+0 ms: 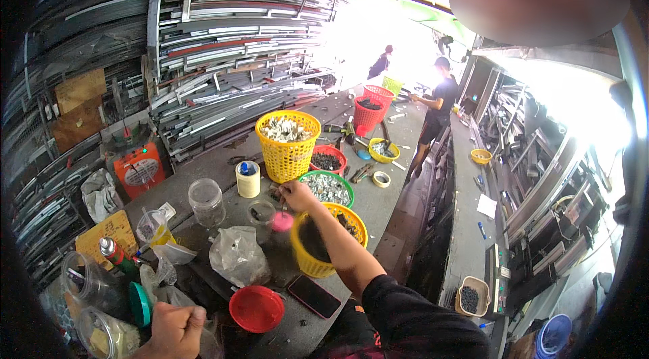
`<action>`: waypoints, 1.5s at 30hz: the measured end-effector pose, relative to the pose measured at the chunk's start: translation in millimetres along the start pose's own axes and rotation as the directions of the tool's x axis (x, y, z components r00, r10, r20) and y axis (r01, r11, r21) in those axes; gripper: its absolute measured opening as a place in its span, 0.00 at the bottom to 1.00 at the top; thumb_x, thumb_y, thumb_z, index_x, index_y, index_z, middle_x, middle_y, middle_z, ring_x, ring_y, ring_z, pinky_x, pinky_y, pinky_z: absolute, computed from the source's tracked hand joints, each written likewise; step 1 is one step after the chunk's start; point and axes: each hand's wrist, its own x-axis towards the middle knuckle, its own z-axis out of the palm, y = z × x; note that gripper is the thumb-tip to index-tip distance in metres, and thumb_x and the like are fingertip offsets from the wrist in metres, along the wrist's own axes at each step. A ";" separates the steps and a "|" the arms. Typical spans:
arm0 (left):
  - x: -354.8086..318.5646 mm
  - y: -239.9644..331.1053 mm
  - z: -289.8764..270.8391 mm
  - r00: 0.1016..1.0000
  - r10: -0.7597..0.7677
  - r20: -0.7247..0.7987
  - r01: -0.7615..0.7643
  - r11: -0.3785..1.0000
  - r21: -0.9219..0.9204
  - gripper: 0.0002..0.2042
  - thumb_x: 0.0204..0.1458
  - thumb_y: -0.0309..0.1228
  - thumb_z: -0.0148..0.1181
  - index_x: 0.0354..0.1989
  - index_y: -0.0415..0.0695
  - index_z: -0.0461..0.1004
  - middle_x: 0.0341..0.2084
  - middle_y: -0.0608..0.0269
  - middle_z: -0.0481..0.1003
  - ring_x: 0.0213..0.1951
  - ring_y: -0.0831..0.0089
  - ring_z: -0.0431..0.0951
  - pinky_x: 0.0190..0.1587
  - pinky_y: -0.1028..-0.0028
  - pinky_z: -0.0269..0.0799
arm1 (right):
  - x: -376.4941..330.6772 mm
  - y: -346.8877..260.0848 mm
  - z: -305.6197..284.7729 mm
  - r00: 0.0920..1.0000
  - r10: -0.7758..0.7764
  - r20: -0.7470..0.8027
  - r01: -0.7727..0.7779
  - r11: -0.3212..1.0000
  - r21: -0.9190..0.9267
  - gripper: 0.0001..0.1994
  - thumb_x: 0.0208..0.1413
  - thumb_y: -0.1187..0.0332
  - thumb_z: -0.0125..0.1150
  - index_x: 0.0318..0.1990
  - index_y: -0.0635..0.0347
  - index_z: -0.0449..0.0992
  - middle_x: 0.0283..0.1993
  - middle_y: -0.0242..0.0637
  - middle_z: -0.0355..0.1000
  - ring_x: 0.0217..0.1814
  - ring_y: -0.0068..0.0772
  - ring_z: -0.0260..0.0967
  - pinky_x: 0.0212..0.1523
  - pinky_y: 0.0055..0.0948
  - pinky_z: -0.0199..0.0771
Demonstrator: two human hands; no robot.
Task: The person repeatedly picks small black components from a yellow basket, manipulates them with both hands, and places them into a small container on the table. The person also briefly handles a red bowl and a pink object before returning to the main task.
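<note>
My right hand (297, 197) reaches across the bench, fingers pinched together close to small dark pieces; what is in them is too small to make out. It is between a tall yellow basket (289, 156) of pale metal pieces and a small clear jar (261, 213) with dark bits inside. Under my right forearm, a yellow basket (312, 267) holds dark parts. A pink lid (282, 222) lies beside the small jar. At the lower left my left hand (177, 332) is closed in a fist beside a green lid (140, 304); anything within it is hidden.
A green basket (350, 201) of silvery pieces and a red basket (346, 159) stand beyond my right hand. Nearer are a plastic bag (238, 256), red lid (257, 309) and phone (314, 296). Clear jars (206, 203) crowd the left. Another person (443, 95) stands at the far bench.
</note>
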 end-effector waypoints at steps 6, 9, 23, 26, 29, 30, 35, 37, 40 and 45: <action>-2.9 -10.9 -2.2 0.977 0.078 -0.200 -0.053 0.990 0.128 0.26 0.72 0.35 0.49 0.17 0.38 0.60 0.10 0.54 0.58 0.14 0.60 0.58 0.22 0.58 0.51 | -1.7 -0.8 0.3 0.998 0.052 -0.017 -0.053 0.997 -0.051 0.15 0.70 0.60 0.55 0.42 0.61 0.84 0.33 0.40 0.84 0.38 0.42 0.83 0.43 0.42 0.81; -4.6 -20.0 -8.0 0.985 0.061 -0.159 -0.051 0.997 0.065 0.26 0.72 0.33 0.48 0.17 0.38 0.59 0.11 0.56 0.58 0.13 0.63 0.58 0.22 0.59 0.49 | -1.0 -0.5 3.3 0.998 0.037 -0.045 -0.038 0.999 -0.016 0.15 0.69 0.60 0.56 0.42 0.61 0.83 0.32 0.42 0.83 0.37 0.44 0.83 0.43 0.42 0.81; 2.4 -23.8 3.3 0.987 -0.021 0.161 0.018 1.000 0.023 0.25 0.73 0.36 0.49 0.20 0.36 0.60 0.13 0.46 0.58 0.18 0.47 0.63 0.26 0.53 0.54 | -1.0 -11.0 -4.8 0.968 0.249 0.015 -0.249 0.962 0.112 0.16 0.65 0.57 0.59 0.42 0.61 0.86 0.38 0.51 0.83 0.46 0.57 0.82 0.52 0.49 0.80; 4.1 -22.4 1.6 0.993 -0.011 0.121 0.009 1.000 0.020 0.26 0.73 0.37 0.50 0.20 0.36 0.59 0.13 0.46 0.57 0.17 0.48 0.63 0.26 0.52 0.52 | -1.0 -14.7 -6.5 0.960 0.280 -0.018 -0.268 0.935 0.230 0.16 0.66 0.58 0.58 0.43 0.61 0.85 0.36 0.48 0.84 0.40 0.51 0.84 0.46 0.45 0.82; 5.7 -25.3 0.6 0.989 -0.073 0.127 0.070 0.997 0.033 0.27 0.73 0.38 0.51 0.19 0.36 0.58 0.13 0.45 0.57 0.17 0.50 0.63 0.26 0.53 0.52 | -6.2 -14.8 -16.1 0.969 0.216 -0.120 -0.165 0.927 0.337 0.16 0.72 0.61 0.57 0.44 0.67 0.83 0.34 0.38 0.85 0.33 0.29 0.83 0.36 0.31 0.81; 6.3 -26.9 0.7 0.991 -0.053 0.126 0.048 0.998 0.040 0.27 0.73 0.38 0.51 0.19 0.36 0.58 0.13 0.46 0.57 0.16 0.50 0.62 0.26 0.53 0.51 | -6.8 -14.8 -19.2 0.964 0.214 -0.155 -0.139 0.910 0.390 0.17 0.73 0.60 0.57 0.45 0.67 0.82 0.35 0.38 0.85 0.33 0.28 0.82 0.36 0.30 0.81; 7.7 -30.0 3.8 0.987 -0.051 0.152 0.050 0.999 0.008 0.28 0.73 0.39 0.51 0.19 0.36 0.57 0.12 0.48 0.55 0.15 0.55 0.59 0.24 0.55 0.51 | -5.4 -10.5 -21.2 0.968 0.215 -0.129 -0.138 0.886 0.443 0.19 0.73 0.57 0.57 0.45 0.68 0.82 0.36 0.38 0.85 0.33 0.25 0.81 0.35 0.28 0.80; 8.0 -29.7 3.1 0.982 -0.077 0.171 0.076 0.997 0.011 0.28 0.73 0.39 0.52 0.19 0.36 0.57 0.12 0.49 0.54 0.14 0.56 0.58 0.24 0.55 0.50 | -2.8 -6.1 -18.4 0.964 0.257 -0.072 -0.189 0.847 0.496 0.19 0.72 0.57 0.59 0.44 0.68 0.82 0.37 0.39 0.85 0.33 0.23 0.80 0.34 0.28 0.80; 8.1 -30.8 4.1 0.987 -0.096 0.128 0.101 0.994 -0.037 0.27 0.73 0.38 0.52 0.20 0.36 0.57 0.12 0.50 0.54 0.14 0.57 0.57 0.24 0.55 0.50 | 3.8 -1.5 -15.1 0.933 0.349 -0.086 -0.273 0.843 0.463 0.16 0.67 0.60 0.64 0.47 0.68 0.84 0.37 0.43 0.85 0.37 0.29 0.82 0.42 0.33 0.80; 9.0 -30.3 3.7 0.988 -0.080 0.130 0.081 0.997 0.003 0.27 0.73 0.39 0.52 0.20 0.36 0.56 0.13 0.51 0.52 0.14 0.61 0.57 0.24 0.57 0.50 | -3.0 -3.5 -30.5 0.972 0.236 -0.008 -0.161 0.684 0.711 0.14 0.69 0.67 0.56 0.48 0.71 0.80 0.41 0.44 0.84 0.37 0.32 0.80 0.37 0.33 0.82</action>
